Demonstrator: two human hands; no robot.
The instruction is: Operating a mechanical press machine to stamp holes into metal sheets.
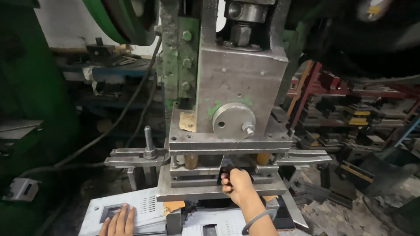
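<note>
The right hand (236,183) grips a small dark part (224,172) inside the press (240,87) die gap. At 8 o'clock, the left hand (119,222) lies flat, fingers spread, on a punched metal sheet (144,205).

The press bed (218,192), a grey steel plate, carries the die block (197,171) directly on it. In front, my stack of punched grey metal panels (144,205) lies flat below the bed's edge.

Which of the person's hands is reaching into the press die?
The right hand, wearing a bangle, reaches between the die plates; the left hand lies flat on the perforated sheet.
</note>
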